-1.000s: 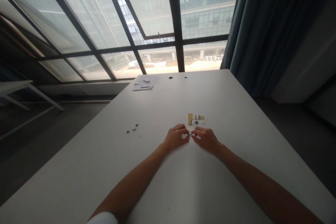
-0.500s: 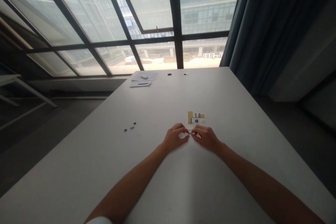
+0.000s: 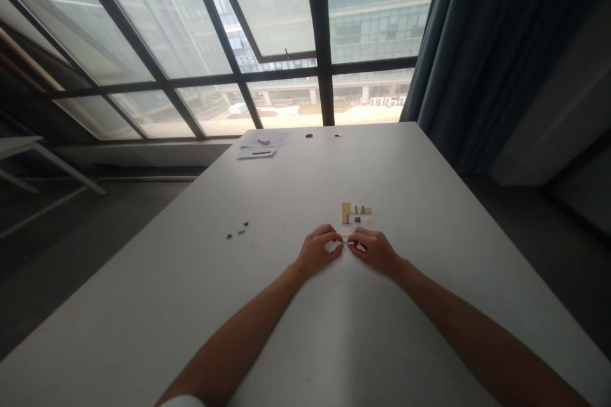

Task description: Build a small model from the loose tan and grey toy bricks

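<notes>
My left hand [image 3: 321, 249] and my right hand [image 3: 373, 249] meet above the white table [image 3: 296, 184], fingertips pinched from both sides on one small grey piece [image 3: 345, 243]. Its exact kind is too small to make out. Just beyond the fingers lies a group of small building-block pieces, among them a tan plate [image 3: 346, 208]. Beside that plate are white and grey parts, a small black piece [image 3: 358, 220] and a pale piece [image 3: 369, 220].
To the left lie two small black pieces [image 3: 246, 224] [image 3: 229, 236] and a grey bar [image 3: 241, 232]. Papers [image 3: 258, 152] with a small white object on them rest at the far left edge. A dark round spot [image 3: 309, 136] marks the far side. Windows and a curtain [image 3: 449, 63] stand behind.
The small grey piece between my fingertips looks slightly turned. Both hands stay in nearly the same place, and the other pieces have not moved.
</notes>
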